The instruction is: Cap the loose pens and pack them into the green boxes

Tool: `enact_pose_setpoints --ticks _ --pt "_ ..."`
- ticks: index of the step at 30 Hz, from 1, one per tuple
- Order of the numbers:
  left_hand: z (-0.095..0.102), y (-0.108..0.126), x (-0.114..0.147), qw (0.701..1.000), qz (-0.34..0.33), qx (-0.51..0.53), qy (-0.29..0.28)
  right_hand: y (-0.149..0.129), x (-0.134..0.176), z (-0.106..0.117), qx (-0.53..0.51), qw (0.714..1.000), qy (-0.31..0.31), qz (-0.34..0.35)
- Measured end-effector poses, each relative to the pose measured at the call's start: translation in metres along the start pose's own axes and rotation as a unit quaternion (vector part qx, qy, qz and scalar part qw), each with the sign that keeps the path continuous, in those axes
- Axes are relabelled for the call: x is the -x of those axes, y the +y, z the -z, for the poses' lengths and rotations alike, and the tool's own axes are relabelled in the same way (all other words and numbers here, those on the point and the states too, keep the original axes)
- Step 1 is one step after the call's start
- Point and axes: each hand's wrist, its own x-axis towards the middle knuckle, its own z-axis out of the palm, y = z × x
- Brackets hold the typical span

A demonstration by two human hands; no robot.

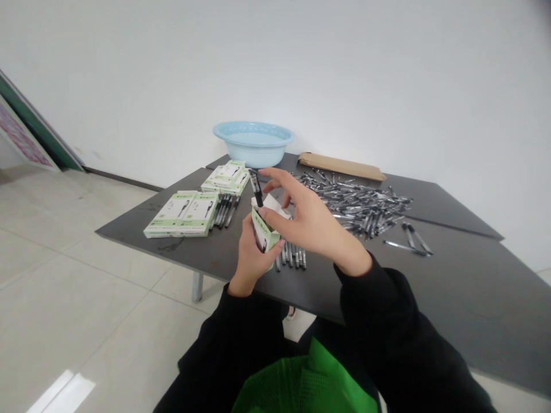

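While your left hand (252, 258) clasps the small open carton (260, 230) above the near edge of the table (344, 289), upright black pens (256, 188) protrude from its mouth. Your right hand (307, 215) is curved, index fingertip at the pens' upper end and thumb at the carton's opening; whether it pinches them cannot be determined. Noted: a loose pen heap (361, 203) to your right, green-and-white boxes (181, 212) to your left, a blue basin (255, 150) behind.

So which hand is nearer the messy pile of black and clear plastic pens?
Right. The right hand is near the left edge of the pen pile; the left hand is farther left, holding the small green and white cardboard box.
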Motion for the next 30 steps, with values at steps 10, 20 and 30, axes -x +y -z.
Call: enact_pose_setpoints --ticks 10,20,30 --pt "-0.001 0.003 0.001 1.0 0.016 0.006 -0.004 0.007 -0.012 -0.005 0.003 0.999 -0.031 -0.016" --pt "-0.001 0.002 -0.001 1.0 0.005 0.02 -0.002 0.007 0.002 -0.001 0.077 0.995 -0.049 0.033" --pt "-0.001 0.004 -0.001 1.0 0.018 0.01 -0.002 0.019 0.024 -0.002 0.063 0.994 -0.082 0.027"
